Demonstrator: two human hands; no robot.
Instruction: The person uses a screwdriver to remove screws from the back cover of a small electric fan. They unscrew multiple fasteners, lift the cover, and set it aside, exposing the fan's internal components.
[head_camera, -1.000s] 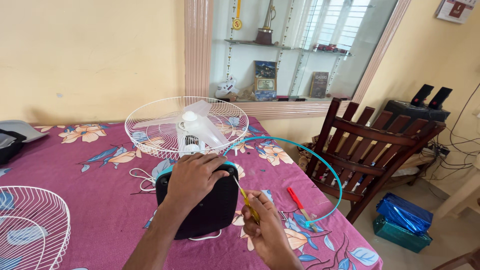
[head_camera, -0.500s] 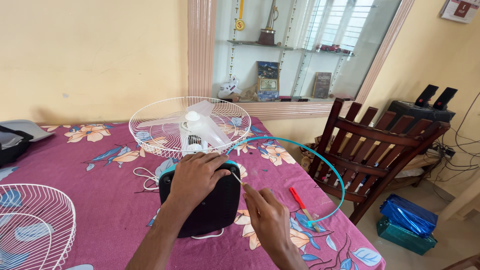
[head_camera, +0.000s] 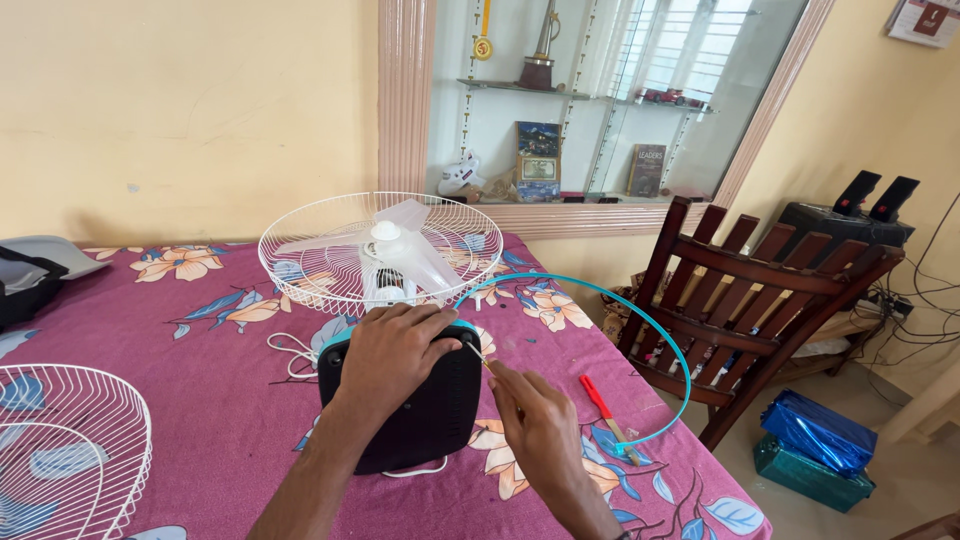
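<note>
A table fan lies on the floral purple cloth with its black base (head_camera: 410, 415) turned toward me and its white wire guard (head_camera: 375, 250) and pale blades facing up behind. My left hand (head_camera: 390, 355) presses on the top of the black base. My right hand (head_camera: 535, 430) grips a thin yellow-handled screwdriver (head_camera: 478, 358) whose tip meets the base's right edge. A thin teal ring (head_camera: 650, 330) arcs from the base out to the right.
A red-handled tool (head_camera: 597, 400) lies on the cloth by my right hand. A second white wire guard (head_camera: 60, 450) rests at the left. A wooden chair (head_camera: 760, 300) stands right of the table, a blue wrapped box (head_camera: 815, 445) on the floor.
My right hand has shifted forward and turned over the screwdriver, covering most of its yellow handle. My left hand stays on the base.
</note>
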